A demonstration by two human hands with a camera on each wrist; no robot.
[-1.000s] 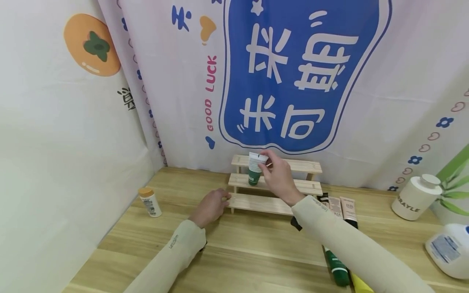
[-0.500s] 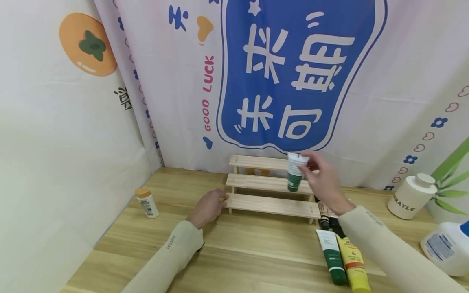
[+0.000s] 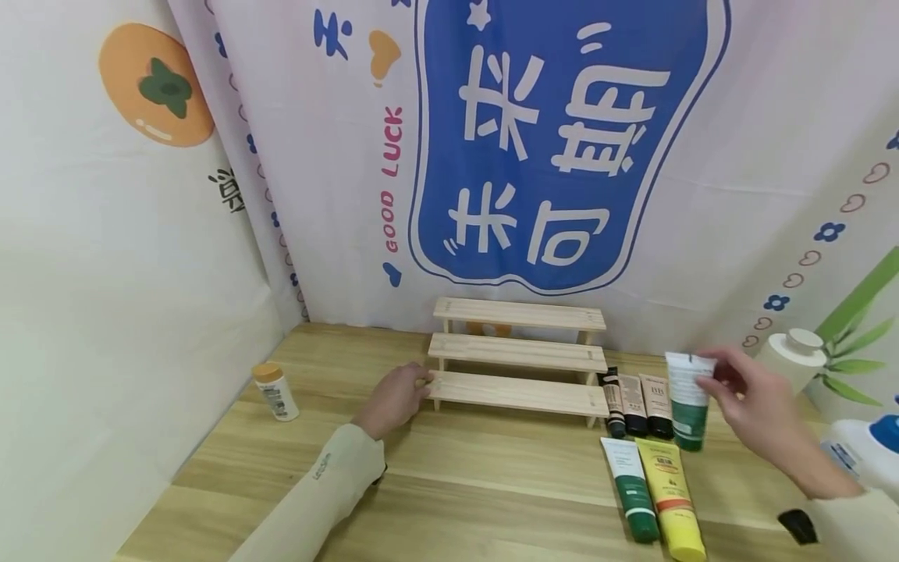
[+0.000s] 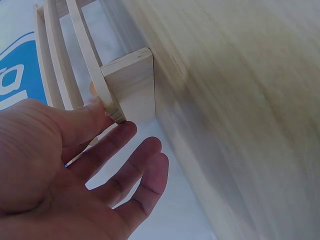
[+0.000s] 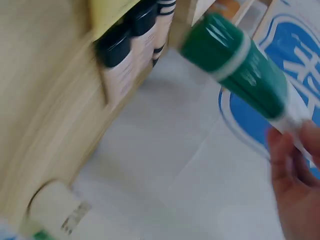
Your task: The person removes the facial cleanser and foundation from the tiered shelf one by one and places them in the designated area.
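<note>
My left hand (image 3: 395, 400) pinches the left end of the lowest board of a three-tier wooden display rack (image 3: 518, 392); in the left wrist view the thumb lies over the board end (image 4: 99, 75) and a fingertip under it. At the right, my right hand (image 3: 765, 417) pinches a green-and-white squeeze tube (image 3: 690, 402) by its flat white end, green cap down. In the right wrist view that tube (image 5: 250, 75) is tilted and somewhat blurred. Just left of it on the table lie another green-and-white tube (image 3: 630, 488) and a yellow tube (image 3: 670, 496).
Several beige and black cosmetic tubes (image 3: 634, 402) lie beside the rack's right end. A small white bottle with an orange cap (image 3: 275, 392) stands at the left. A white jar (image 3: 794, 359) and a white bottle with a blue cap (image 3: 867, 453) are at the right. A printed cloth (image 3: 344, 257) hangs behind.
My right hand has carried the green-and-white tube from over the rack's middle board to the right, lower and nearer, past the rack's end. My left hand has kept its hold on the rack.
</note>
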